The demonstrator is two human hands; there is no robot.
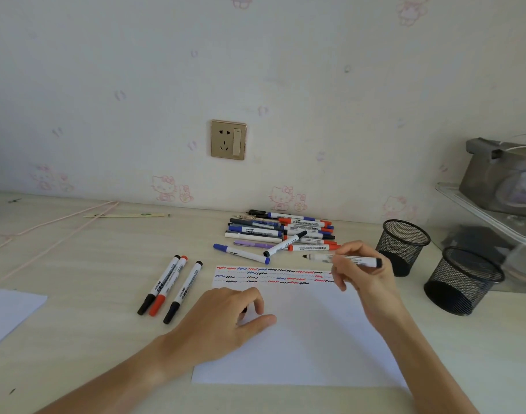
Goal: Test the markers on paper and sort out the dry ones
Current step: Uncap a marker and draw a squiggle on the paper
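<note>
Three capped markers (169, 286) lying left of centre on the worktop (91, 258), left hand (226, 318) resting on the paper (300, 339), fingers loosely curled around a dark cap (244, 309), right hand (363, 276) at centre right pinching an uncapped marker (342, 259) level above the scribbles, marker pile (282, 231) behind.

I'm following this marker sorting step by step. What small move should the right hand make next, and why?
Probably lower the uncapped marker so its tip meets the paper. The right hand holds it above the scribble rows, while the left hand rests on the sheet.

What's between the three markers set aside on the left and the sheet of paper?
Head view: bare desk, except the left hand reaching across near the markers onto the paper.
</note>
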